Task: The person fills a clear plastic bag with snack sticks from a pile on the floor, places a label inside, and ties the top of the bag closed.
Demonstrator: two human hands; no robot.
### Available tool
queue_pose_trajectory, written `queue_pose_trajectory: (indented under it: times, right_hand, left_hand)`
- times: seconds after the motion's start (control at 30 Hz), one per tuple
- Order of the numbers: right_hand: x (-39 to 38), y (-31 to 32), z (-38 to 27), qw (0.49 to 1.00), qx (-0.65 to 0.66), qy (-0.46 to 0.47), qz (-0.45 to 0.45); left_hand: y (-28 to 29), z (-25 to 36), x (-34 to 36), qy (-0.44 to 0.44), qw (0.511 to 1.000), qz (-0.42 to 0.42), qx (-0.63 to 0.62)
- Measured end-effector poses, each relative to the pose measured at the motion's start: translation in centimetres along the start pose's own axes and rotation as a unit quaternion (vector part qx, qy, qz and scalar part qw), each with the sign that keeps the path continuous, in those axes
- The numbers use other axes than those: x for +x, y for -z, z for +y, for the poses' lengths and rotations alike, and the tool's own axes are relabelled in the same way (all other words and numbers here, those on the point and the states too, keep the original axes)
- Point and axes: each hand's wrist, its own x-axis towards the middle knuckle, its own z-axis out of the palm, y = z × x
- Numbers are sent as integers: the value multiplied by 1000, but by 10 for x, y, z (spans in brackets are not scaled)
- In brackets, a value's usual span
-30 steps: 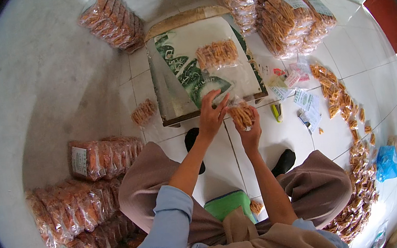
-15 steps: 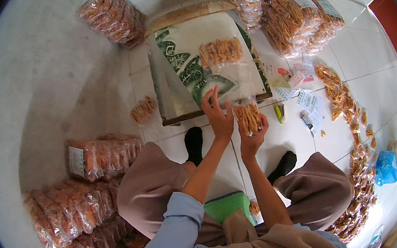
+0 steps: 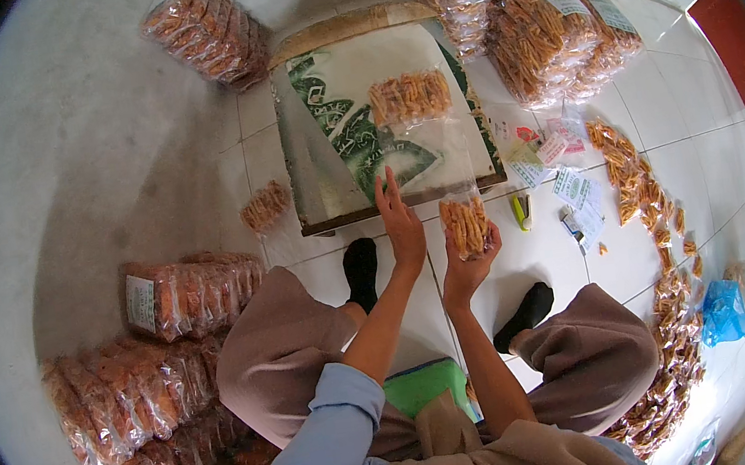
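My right hand [image 3: 474, 265] is closed around a small clear packet of brown stick snacks [image 3: 465, 225], upright just in front of the low table [image 3: 326, 159]. My left hand [image 3: 404, 233] is beside it, at the table's front edge, fingers stretched out and nothing in them. On the table lies a clear plastic bag with a row of snack packets [image 3: 410, 97] at its far end. Its transparent film stretches toward me; whether it touches the packet in my hand I cannot tell. A green stapler [image 3: 523, 211] lies on the floor to the right of my right hand.
Printed labels [image 3: 578, 191] lie right of the table, beside a long heap of small snack packets [image 3: 671, 289]. Large filled bags [image 3: 553, 34] are stacked at the far right, others [image 3: 132, 392] at the left. One packet [image 3: 265, 207] lies left of the table. A green box-like thing [image 3: 427, 387] sits between my legs.
My left hand's fingers have straightened from a curled, spread pose, and the hand has shifted slightly left. The packet stays in my right hand, which has moved slightly down.
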Motion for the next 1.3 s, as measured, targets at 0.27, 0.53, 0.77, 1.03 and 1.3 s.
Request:
queue_pose_trajectory:
  times: [0.27, 0.53, 0.77, 1.03, 1.3]
  right_hand:
    - [9, -22, 13, 994, -80, -6, -80]
    - [56, -55, 49, 964, -147, 157, -155]
    - [75, -74, 56, 942, -113, 107, -296]
    - [90, -55, 52, 844, -222, 146, -466]
    - [91, -87, 59, 878, -325, 214, -279]
  left_hand:
    - [-1, -7, 0, -45, 998, -48, -10]
    - [13, -26, 15, -153, 972, -66, -165]
    - [-17, -37, 81, 125, 890, -80, -431]
    - [-13, -54, 91, 124, 888, -99, -432]
    - [-25, -35, 81, 111, 887, -105, -436]
